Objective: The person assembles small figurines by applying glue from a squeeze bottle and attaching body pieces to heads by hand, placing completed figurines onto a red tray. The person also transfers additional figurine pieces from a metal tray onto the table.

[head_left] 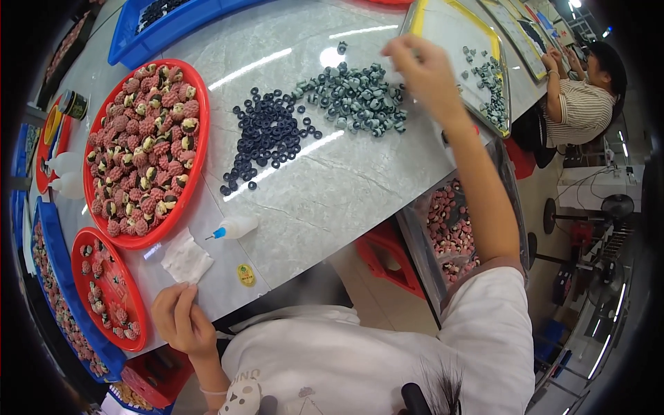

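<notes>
My left hand is at the table's near edge, its fingers curled together beside the lower corner of a folded white tissue. Anything between those fingertips is hidden. Reaching to the far right, my right hand hovers by a heap of small grey-green pieces and a yellow-edged tray. Its fingers are bent inward and a little blurred; what they hold, if anything, does not show. Left of the heap lie many dark blue rings. A small squeeze bottle with a blue needle tip rests on its side near the tissue.
A large red tray heaped with pink berry-shaped pieces and a smaller red tray stand left. Blue bins sit at the far left and left edge. A yellow oval tag lies near me. Another person works at right.
</notes>
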Demonstrator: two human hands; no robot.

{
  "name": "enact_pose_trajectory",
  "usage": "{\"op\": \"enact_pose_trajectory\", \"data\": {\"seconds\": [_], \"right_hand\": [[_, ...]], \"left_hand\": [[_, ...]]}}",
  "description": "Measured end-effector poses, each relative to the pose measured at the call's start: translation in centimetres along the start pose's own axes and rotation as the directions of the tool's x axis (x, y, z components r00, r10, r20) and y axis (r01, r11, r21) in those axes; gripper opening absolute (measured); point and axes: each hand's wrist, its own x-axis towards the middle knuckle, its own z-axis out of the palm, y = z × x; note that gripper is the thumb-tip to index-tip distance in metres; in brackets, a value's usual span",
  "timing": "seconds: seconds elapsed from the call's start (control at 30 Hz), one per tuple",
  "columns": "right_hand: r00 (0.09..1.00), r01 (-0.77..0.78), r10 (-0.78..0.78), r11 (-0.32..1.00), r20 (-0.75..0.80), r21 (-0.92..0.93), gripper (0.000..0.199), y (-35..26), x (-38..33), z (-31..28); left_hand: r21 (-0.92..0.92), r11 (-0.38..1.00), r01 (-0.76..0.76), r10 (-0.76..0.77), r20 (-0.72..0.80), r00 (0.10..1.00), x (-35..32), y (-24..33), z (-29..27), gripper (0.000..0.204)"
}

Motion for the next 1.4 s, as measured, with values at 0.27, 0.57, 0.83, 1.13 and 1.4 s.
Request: {"op": "enact_pose_trajectory", "data": {"seconds": [0.27, 0.57, 0.83, 1.13, 1.4], "right_hand": [[0.897, 0.436, -0.337, 0.776, 0.284, -0.455, 0.018, -1.3, -0.8, 1.2], [0.944, 0.300, -0.320, 0.730, 0.081, -0.614, 0.018, 11.7, 5.4, -14.4], [0.987, 0.156, -0.104, 0.794, 0.122, -0.588, 0.015, 11.7, 2.1, -13.8], [0.993, 0.091, -0.116, 0.830, -0.011, -0.550, 0.016, 14.1, 4.7, -16.8], [0.991, 0.123, -0.130, 0.778, 0.033, -0.616, 0.012, 13.7, 5.0, -16.4]], "left_hand": [[0.017, 1.000, 0.020, -0.020, 0.026, 0.999, 0.0, 0.4, -0.1, 0.024], [-0.013, 1.000, 0.013, -0.012, 0.035, 0.999, 0.1, 0.3, 0.2, 0.023], [0.019, 0.999, 0.036, -0.036, 0.048, 0.998, -0.2, 0.0, -0.2, 0.025], [0.024, 0.999, 0.031, -0.032, 0.049, 0.998, -0.1, -0.1, 0.1, 0.024], [0.041, 0.999, 0.029, -0.030, 0.037, 0.999, -0.3, 0.1, 0.0, 0.026]]}}
